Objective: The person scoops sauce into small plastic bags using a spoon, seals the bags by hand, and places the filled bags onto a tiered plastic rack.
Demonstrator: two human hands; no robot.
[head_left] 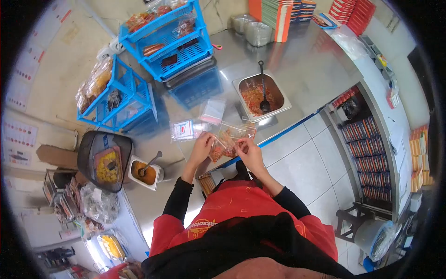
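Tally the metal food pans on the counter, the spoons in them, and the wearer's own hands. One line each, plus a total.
Metal pans: 2 (large pan, small pan)
Spoons: 2 (large pan's spoon, small pan's spoon)
Hands: 2 (left hand, right hand)
Total: 6

Blue stacked baskets, pale floor tiles
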